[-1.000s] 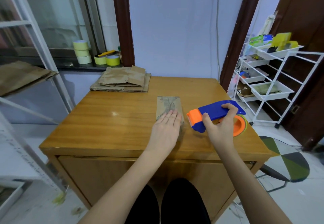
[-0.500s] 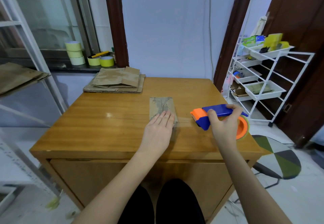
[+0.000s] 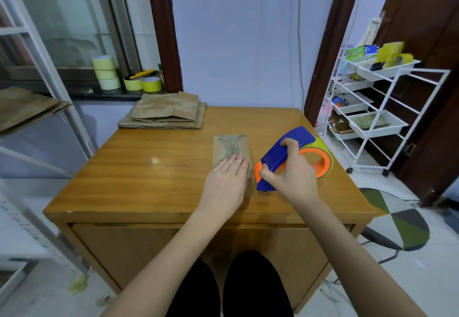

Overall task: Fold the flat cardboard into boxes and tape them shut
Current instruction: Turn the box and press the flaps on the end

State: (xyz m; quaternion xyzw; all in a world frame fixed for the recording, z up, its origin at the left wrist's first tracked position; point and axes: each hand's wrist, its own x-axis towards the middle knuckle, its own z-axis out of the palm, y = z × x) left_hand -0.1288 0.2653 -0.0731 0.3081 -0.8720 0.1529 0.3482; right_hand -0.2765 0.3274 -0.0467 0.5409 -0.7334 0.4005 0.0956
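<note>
Cardboard [image 3: 231, 149] under flat left fingers [image 3: 237, 165] — right fingers [image 3: 288, 144] round tape dispenser [image 3: 285, 157]

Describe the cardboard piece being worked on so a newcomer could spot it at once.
On the wooden table, near its middle, lies a small cardboard piece under the flat left hand. Unlike the cardboard stack at the far edge, it lies alone.

**What can't be seen from here**

The left hand [image 3: 227, 183] lies flat over the near end of the small cardboard piece [image 3: 229, 149], hiding that end. The right hand [image 3: 289, 176] wraps the tape dispenser [image 3: 285, 156], so its handle and cutting edge are covered. The items on the white rack [image 3: 372, 118] are too small to name. The cardboard on the shelf [image 3: 22, 108] runs off the left edge.
</note>
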